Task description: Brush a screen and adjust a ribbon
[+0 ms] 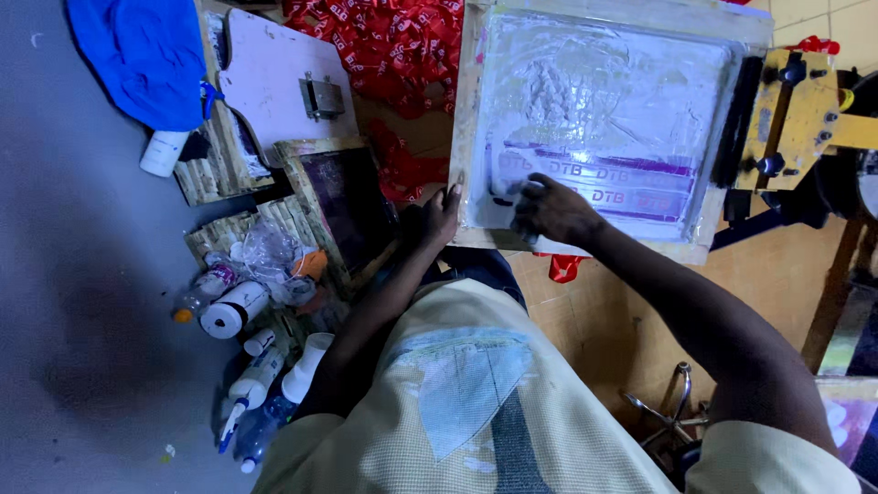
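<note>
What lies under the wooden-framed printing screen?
Red printed fabric shows past the wooden-framed printing screen's left edge, and a red scrap below it. Whatever lies directly beneath is covered by the screen.

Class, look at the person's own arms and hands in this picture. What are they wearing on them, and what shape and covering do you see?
Both hands are bare: no gloves, rings or watch show on the left hand or the right hand. The forearms are uncovered too. Short sleeves of a pale yellow shirt with a fine checked weave end near the upper arms.
</note>
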